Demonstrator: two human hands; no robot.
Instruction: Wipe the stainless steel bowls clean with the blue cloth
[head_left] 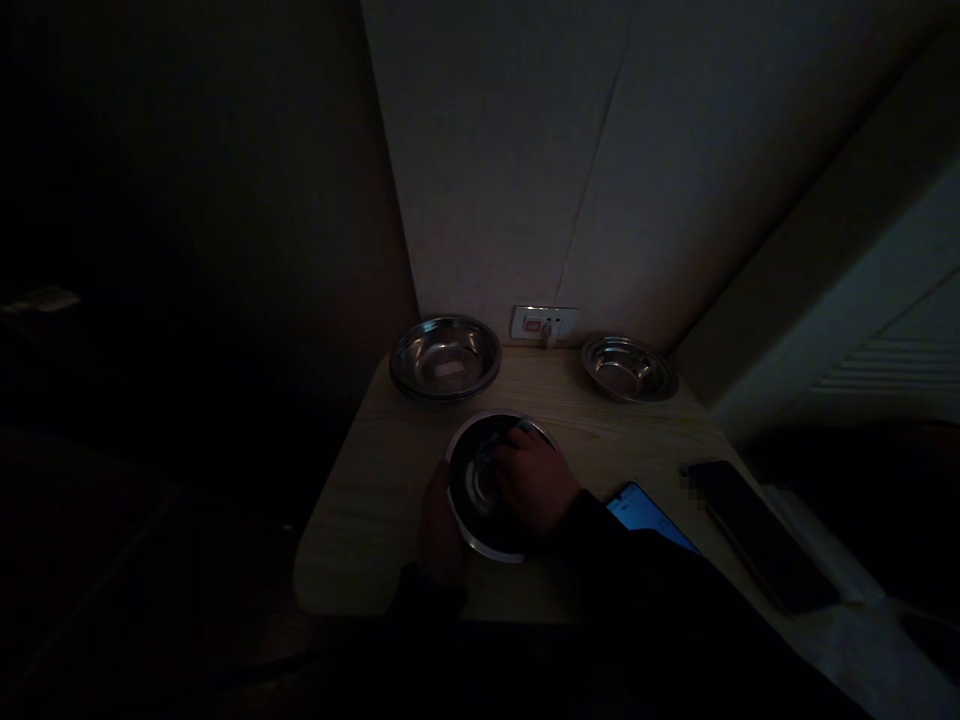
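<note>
A steel bowl (480, 478) sits tilted near the front of a small wooden table (375, 500). My left hand (439, 530) grips the bowl's left rim from outside. My right hand (529, 478) is down inside the bowl with its fingers curled; the dim light hides whether anything is in them. Both of my sleeves are dark.
A stack of steel bowls (445, 358) stands at the back left and a single steel bowl (628, 368) at the back right. A wall socket (544, 323) is between them. A lit phone (649, 517) and a dark phone (761, 535) lie to the right.
</note>
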